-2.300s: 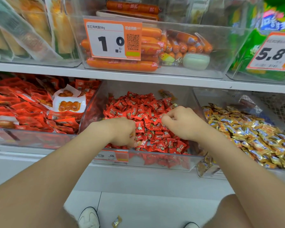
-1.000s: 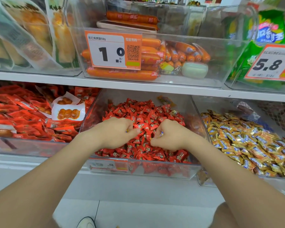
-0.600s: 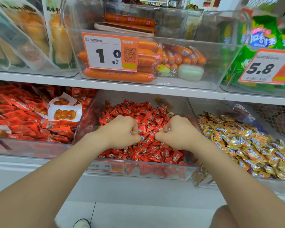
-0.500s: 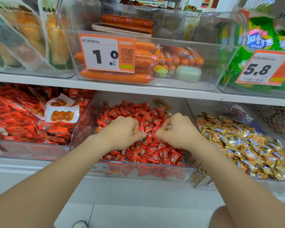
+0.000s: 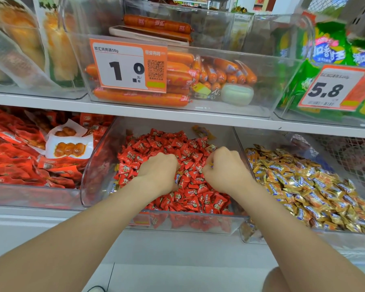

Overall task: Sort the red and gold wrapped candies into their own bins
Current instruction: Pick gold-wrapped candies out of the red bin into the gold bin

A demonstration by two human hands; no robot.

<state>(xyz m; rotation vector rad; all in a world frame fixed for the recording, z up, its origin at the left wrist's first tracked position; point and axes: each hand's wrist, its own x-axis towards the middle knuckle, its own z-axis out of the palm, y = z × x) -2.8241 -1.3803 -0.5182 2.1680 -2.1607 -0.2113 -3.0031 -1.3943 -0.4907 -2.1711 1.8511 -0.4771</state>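
The red candies [image 5: 190, 192] fill the clear middle bin [image 5: 97, 165] on the lower shelf; each wrapper carries a small round picture, and its print is too small to read. Both hands are inside this bin, on top of the heap. The left hand [image 5: 158, 175] has its fingers curled down into the red candies; a scrap of blue and gold wrapper shows at its fingertips, but I cannot tell whether it grips it. The right hand [image 5: 223, 169], just beside it, is curled too and pinches a gold candy [image 5: 211, 164] at its fingertips. Another gold wrapper [image 5: 202, 131] lies at the back of the same bin.

The gold candies [image 5: 303, 186], blue-banded, are heaped in the right bin [image 5: 261, 138], next to the right wrist.

On the left, a third bin holds red packets [image 5: 15, 165] and white-edged ones showing brown balls [image 5: 69, 147]. On the upper shelf [image 5: 156, 114], an orange price tag [image 5: 129, 65] reads "双汇鸡肉肠58g" and "1.0", with a QR code, in front of orange sausages [image 5: 141, 98]. A second tag [image 5: 333, 89] reads "5.8" before green bags [image 5: 325, 53].
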